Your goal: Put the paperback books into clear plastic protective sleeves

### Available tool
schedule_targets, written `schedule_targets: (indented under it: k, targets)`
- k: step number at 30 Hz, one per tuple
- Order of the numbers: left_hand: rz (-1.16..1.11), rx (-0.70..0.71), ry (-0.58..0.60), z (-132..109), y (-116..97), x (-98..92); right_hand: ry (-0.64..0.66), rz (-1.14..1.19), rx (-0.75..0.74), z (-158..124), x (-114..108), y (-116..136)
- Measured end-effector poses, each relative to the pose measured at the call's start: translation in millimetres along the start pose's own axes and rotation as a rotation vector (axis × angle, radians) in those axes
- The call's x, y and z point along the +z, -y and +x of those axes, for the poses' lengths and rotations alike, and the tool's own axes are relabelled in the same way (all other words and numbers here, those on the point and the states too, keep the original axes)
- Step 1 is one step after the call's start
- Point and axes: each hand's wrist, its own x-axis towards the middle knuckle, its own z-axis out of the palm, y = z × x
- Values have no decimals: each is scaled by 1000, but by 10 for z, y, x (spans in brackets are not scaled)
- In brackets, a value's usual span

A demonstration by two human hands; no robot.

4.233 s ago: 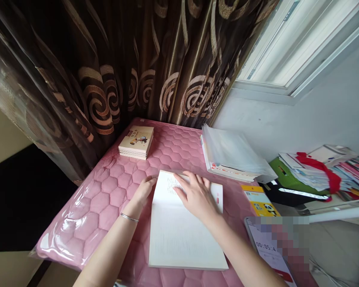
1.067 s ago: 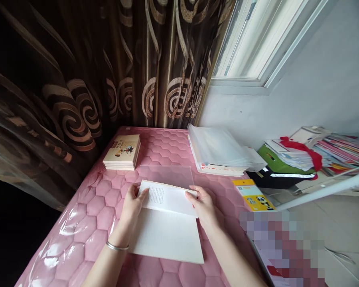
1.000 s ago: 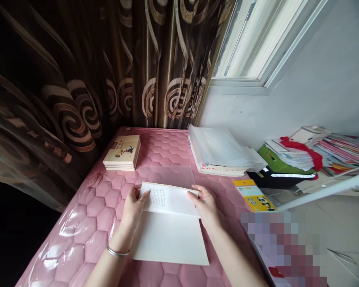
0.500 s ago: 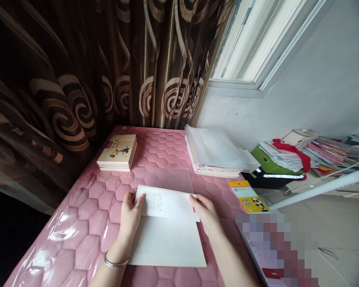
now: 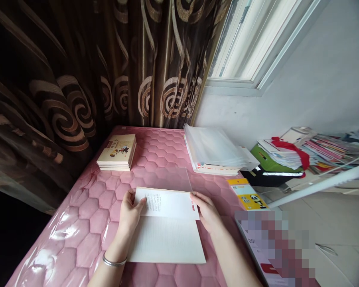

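Note:
An open book [image 5: 167, 241] lies in front of me on the pink quilted mattress [image 5: 86, 233]. Its printed cover flap [image 5: 169, 204] is folded across the upper part of the page. My left hand [image 5: 131, 211] pinches the left edge of the flap, thumb on top and fingers underneath. At the opposite upper corner, my right hand [image 5: 207, 209] grips the book's edge, its thumb near a small red mark. A clear plastic sheet [image 5: 173, 178] spreads out beyond the book and reaches under it.
A short stack of books [image 5: 118, 153] sits at the far left. Clear plastic covers [image 5: 217, 145] lie over a book pile at the far right. A yellow panda packet [image 5: 247, 194] is on the right edge. Papers fill a green box [image 5: 263, 159] beside the bed.
The flap lies flatter and shows more of its print and red mark. My right hand has shifted slightly at the corner; both hands keep their grip.

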Motion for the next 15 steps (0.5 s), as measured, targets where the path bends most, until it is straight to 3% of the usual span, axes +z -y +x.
schedule_targets:
  k: [4,8,15]
  targets:
    - [41,5,-6,-2,17,-19,-181,69,39,11,25,-25]
    - [98,-1,-33,-9,28,-32,-70,13,-4,23,11,-67]
    - [108,3,-45,-21,22,-41,-65,-34,-63,39,-1,-127]
